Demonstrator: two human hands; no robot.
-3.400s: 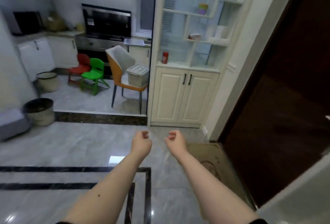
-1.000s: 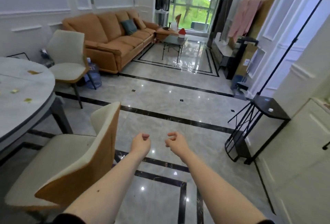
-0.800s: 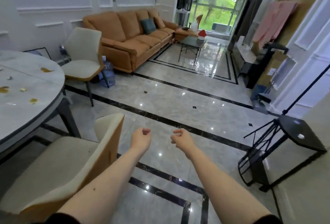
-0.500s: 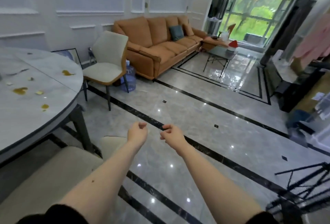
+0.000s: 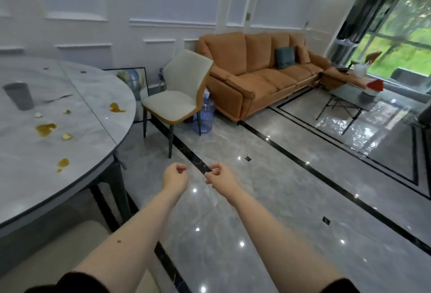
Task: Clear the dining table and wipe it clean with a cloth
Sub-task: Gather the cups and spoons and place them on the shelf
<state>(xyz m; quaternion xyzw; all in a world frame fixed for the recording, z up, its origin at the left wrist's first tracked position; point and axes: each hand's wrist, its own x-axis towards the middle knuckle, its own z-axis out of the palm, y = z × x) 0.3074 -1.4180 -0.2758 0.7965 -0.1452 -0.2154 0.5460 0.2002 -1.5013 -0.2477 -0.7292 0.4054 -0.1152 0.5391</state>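
Note:
The round grey marble dining table [image 5: 93, 96] fills the left of the view. On it stands a grey cup [image 5: 19, 96], with orange-brown spills [image 5: 45, 128] and small food scraps [image 5: 66, 136] scattered near the rim. My left hand [image 5: 175, 177] and my right hand [image 5: 220, 179] are stretched out side by side over the floor, to the right of the table. Their fingers are loosely curled and they hold nothing. No cloth is in view.
A cream and orange chair [image 5: 179, 96] stands beyond the table, with a blue water bottle [image 5: 205, 115] behind it. Another chair seat [image 5: 58, 246] sits under the table's near edge. An orange sofa [image 5: 256, 68] and a glass coffee table [image 5: 349, 99] are farther right.
The view has swung left from the kitchen doorway across the living room to the table, which now shows the cup. Both hands have stayed out in front, holding nothing.

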